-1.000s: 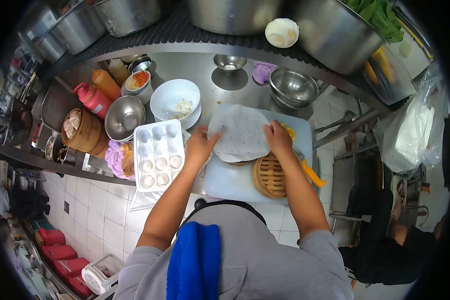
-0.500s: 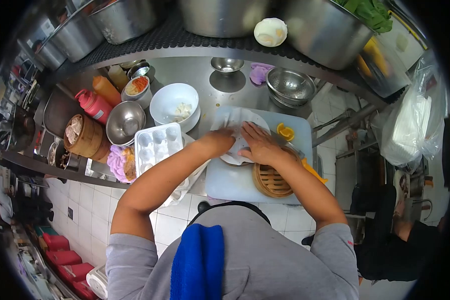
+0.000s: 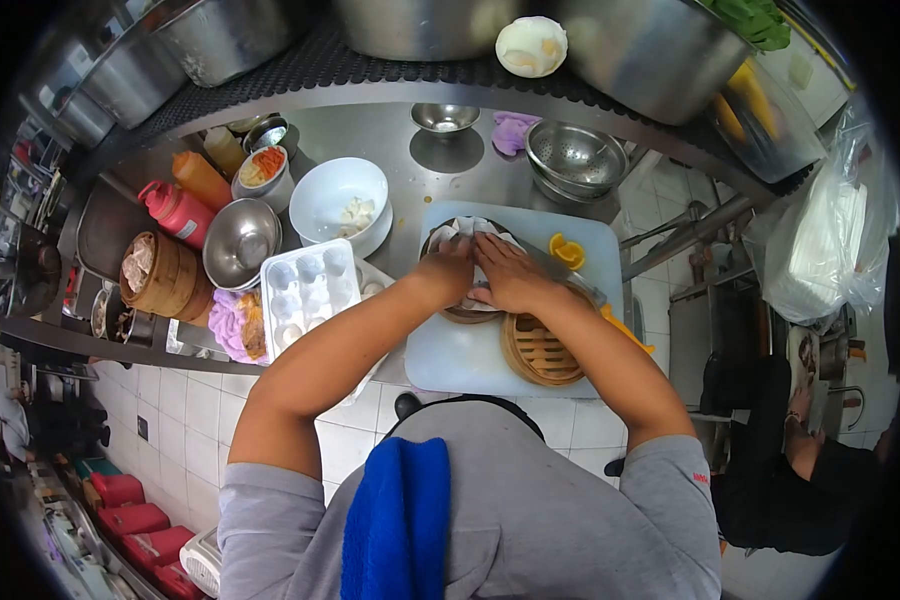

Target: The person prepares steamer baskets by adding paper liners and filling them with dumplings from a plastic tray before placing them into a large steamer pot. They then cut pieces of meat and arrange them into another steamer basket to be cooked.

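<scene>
From where I stand, the white perforated paper liner (image 3: 477,226) sits inside a round bamboo steamer (image 3: 463,316), creased and folded up round the edge, with the steamer's brown rim showing past it. The left hand (image 3: 444,272) bears down on the near-left part of the paper; I can't tell whether its fingers are pinching any of it. The right hand (image 3: 510,274) lies palm down with its fingers stretched out over the paper, gripping nothing.

The steamer is on the pale blue cutting board (image 3: 448,362), whose bare left near corner leaves some room. A second bamboo steamer (image 3: 542,352), slatted side up, crowds in just below the right hand, partly under that forearm. Beyond the hands, cut orange pieces (image 3: 567,252) lie near the board's far right corner. A white moulded tray (image 3: 311,272) stands to the left, near the left forearm, and past the board a stretch of steel tabletop (image 3: 370,135) is open beneath the overhead shelf (image 3: 410,94).

A second ago the liner was a flat disc held at both sides above the steamer; now it is pressed down inside, and the hands have come together over it.
</scene>
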`<state>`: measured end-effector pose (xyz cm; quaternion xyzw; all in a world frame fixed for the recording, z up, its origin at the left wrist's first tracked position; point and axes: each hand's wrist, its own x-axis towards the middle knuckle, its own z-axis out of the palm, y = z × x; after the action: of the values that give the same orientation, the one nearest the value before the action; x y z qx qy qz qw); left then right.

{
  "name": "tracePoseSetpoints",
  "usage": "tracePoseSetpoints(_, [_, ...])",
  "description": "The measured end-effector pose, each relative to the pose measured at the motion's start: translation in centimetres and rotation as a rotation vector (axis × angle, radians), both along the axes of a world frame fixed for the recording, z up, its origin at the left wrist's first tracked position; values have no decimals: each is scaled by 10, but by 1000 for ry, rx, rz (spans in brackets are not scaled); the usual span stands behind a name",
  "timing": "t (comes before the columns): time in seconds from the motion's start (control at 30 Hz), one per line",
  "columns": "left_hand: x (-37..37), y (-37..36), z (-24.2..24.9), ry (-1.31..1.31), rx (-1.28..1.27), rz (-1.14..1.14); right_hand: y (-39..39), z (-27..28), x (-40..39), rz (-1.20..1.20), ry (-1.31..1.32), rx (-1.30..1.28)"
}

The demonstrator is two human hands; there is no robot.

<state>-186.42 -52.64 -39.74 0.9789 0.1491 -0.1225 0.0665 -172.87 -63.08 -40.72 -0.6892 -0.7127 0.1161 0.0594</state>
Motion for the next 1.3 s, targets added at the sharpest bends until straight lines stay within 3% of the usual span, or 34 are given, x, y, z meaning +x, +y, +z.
tracePoseSetpoints(0.1, [4, -1, -2, 4, 58, -5, 1, 2, 2, 7, -38, 33])
tracePoseSetpoints(0.23, [8, 4, -1, 18, 134, -104, 4, 36, -3, -10, -21, -177])
tracePoseSetpoints(0.37, [11, 4, 14, 120, 16, -64, 6, 40, -7, -43, -121, -265])
tracePoseSetpoints(0.63, [14, 7, 11, 223, -156, -3, 17, 12, -11, -79, -234, -333])
tracePoseSetpoints(0.7, [20, 8, -8, 230, -55, -71, 22, 11, -11, -97, -249, -388])
tracePoseSetpoints(0.8, [15, 4, -1, 175, -9, -47, 30, 88, -13, -220, 17, -485])
tracePoseSetpoints(0.9, [6, 3, -8, -11, -81, 18, 25, 104, 5, -129, -44, -163])
tracePoseSetpoints(0.97, [-7, 7, 1, -177, -223, 64, 20, 134, 4, -126, 0, -112])
tracePoseSetpoints(1.07, [-74, 20, 42, -541, -432, 188, 15, 131, 6, -62, 104, 71])
tracePoseSetpoints(1.1, [-108, 26, 48, -726, -409, 240, 16, 122, 0, -17, 160, 148])
tracePoseSetpoints(1.17, [-176, 34, 56, -817, -343, 585, 23, 109, -29, 36, 320, 117])
tracePoseSetpoints(1.23, [-232, 36, 44, -849, -5, 848, 27, 100, -58, 89, 402, 52])
tracePoseSetpoints(1.3, [-267, 30, 25, -913, -42, 1069, 36, 81, -96, 147, 414, -40])
